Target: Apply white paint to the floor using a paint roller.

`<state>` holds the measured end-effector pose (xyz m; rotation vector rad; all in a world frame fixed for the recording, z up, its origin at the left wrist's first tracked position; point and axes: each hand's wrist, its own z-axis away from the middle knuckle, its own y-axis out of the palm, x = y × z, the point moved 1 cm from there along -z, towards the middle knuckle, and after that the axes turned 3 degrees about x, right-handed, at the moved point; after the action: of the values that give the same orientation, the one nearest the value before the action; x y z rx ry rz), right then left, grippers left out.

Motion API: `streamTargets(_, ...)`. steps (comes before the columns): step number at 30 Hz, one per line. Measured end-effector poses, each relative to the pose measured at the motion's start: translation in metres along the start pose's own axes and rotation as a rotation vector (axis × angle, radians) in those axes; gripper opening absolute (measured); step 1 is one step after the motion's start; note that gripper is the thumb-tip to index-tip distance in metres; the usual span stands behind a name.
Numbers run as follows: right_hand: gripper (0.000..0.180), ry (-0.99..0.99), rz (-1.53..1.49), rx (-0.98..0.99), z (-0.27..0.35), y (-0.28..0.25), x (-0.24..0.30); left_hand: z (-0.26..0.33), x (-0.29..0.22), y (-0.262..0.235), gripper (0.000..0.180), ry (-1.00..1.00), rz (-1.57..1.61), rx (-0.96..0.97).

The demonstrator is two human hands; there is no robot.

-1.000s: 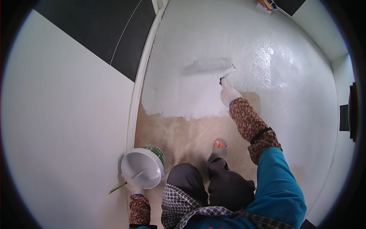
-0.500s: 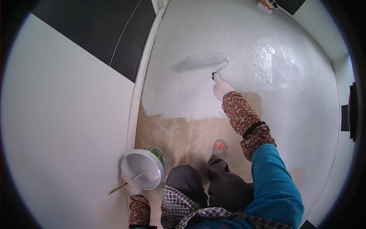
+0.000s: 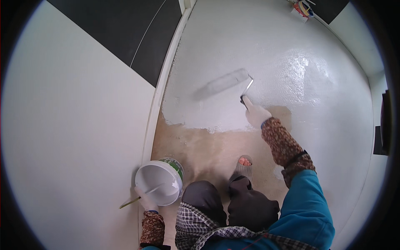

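Note:
My right hand [image 3: 257, 114], in a pale glove, is closed round the dark handle of a paint roller [image 3: 227, 81]. The roller's grey, paint-coated sleeve is slightly blurred and lies slantwise over the wet, light grey floor coating [image 3: 200, 108]. At lower left my gloved left hand [image 3: 146, 201] is closed at the near rim of a white bucket [image 3: 166, 200] with a green label. The bucket is tipped toward me. A thin greenish stick [image 3: 130, 203] passes by that hand and over the rim into the bucket. My fingers partly hide where stick and rim meet.
Bare brown floor [image 3: 196, 146] lies in front of my knees and sandalled foot [image 3: 245, 163], with a brown patch beside my right wrist. A white wall [image 3: 75, 137] with a skirting runs along the left. Red and yellow items [image 3: 303, 9] lie at the far right.
My right hand has drawn the roller nearer to me and a little right, and its sleeve has turned more slantwise. The left hand stays at the bucket. The whole view has shifted slightly.

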<state>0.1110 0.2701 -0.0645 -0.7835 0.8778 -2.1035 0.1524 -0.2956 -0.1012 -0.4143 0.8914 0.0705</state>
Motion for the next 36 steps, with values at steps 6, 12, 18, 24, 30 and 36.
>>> streamTargets(6,0.054,-0.055,-0.039,-0.114,-0.09,-0.007,0.057,-0.002,-0.004,-0.001,0.075,-0.016,-0.089,-0.018)
streamTargets(12,0.061,-0.097,0.059,0.017,0.038,0.025,0.018,0.007,-0.006,0.005,0.078,0.008,0.056,0.011)
streamTargets(18,0.062,-0.165,0.106,-0.005,0.064,0.045,0.01,0.005,-0.003,-0.003,0.08,-0.029,-0.119,-0.012)
streamTargets(24,0.048,-0.09,-0.157,-0.071,-0.033,0.023,0.072,0.007,-0.006,0.003,0.081,-0.053,0.082,0.122)
streamTargets(30,0.047,-0.063,-0.114,-0.042,0.018,0.015,0.043,0.008,-0.006,0.002,0.082,-0.003,-0.003,0.109)
streamTargets(36,0.079,0.19,0.146,0.129,0.152,0.052,-0.062,0.004,0.001,-0.008,0.085,0.071,-0.205,0.127)
